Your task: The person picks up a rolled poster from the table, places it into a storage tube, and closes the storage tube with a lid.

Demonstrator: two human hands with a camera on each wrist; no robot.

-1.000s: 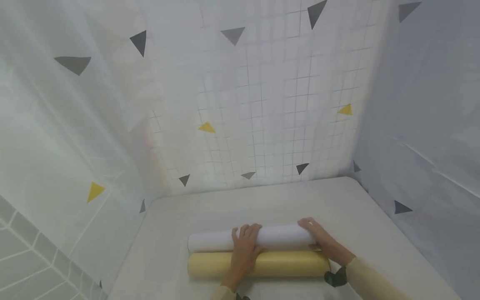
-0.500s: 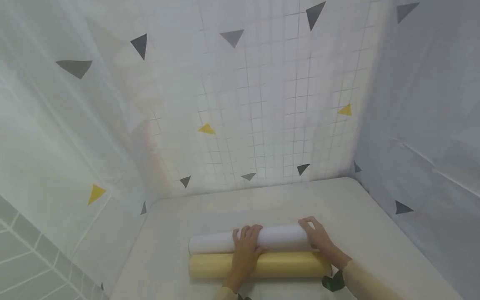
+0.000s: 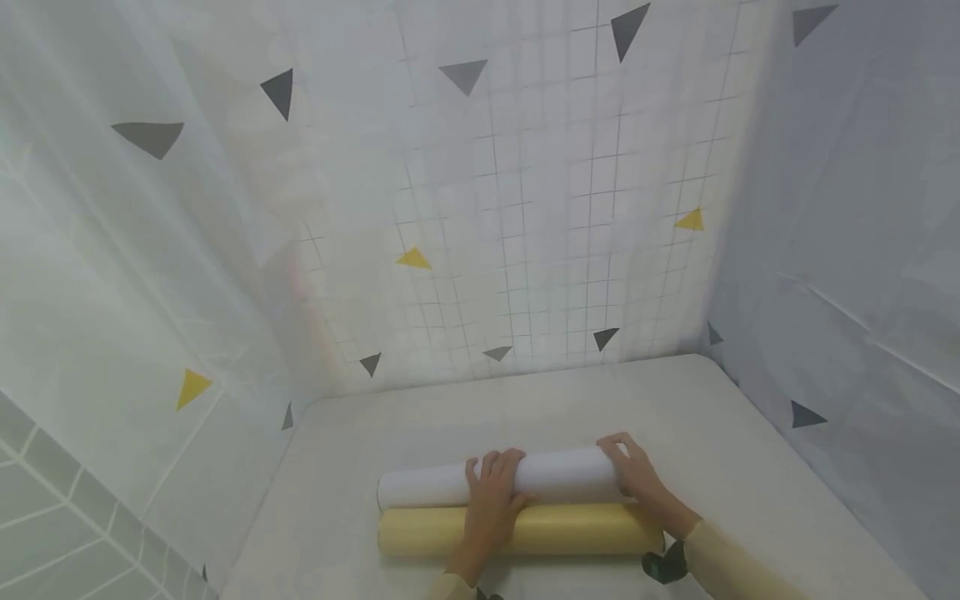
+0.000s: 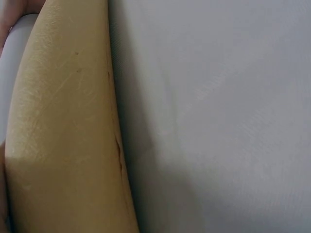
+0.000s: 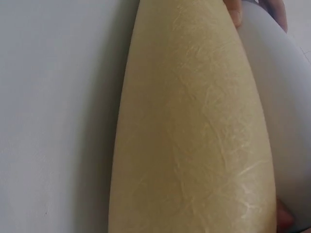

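Observation:
A white roll (image 3: 570,475) lies lengthwise on the table, right behind a yellow roll (image 3: 420,532). My left hand (image 3: 493,496) reaches over the yellow roll and grips the white one near its middle, fingers bent over the top, thumb along the near side. At the white roll's right end my right hand (image 3: 636,477) holds it, fingers curled over the top. Creases show on the yellow roll (image 5: 189,121) in the right wrist view, with the white roll (image 5: 277,92) beside it. The left wrist view shows a torn seam along the yellow roll's (image 4: 63,121) near side.
The pale table (image 3: 360,425) has a rounded far right corner. White sheeting (image 3: 525,208) with grey and yellow triangles rises behind it. More sheeting (image 3: 847,250) hangs on the right, and a sheet (image 3: 97,317) covers the left side.
The right wrist has shifted slightly left, and the right thumb, visible a second ago below the white roll, is now hidden. The left hand keeps its place on the white roll.

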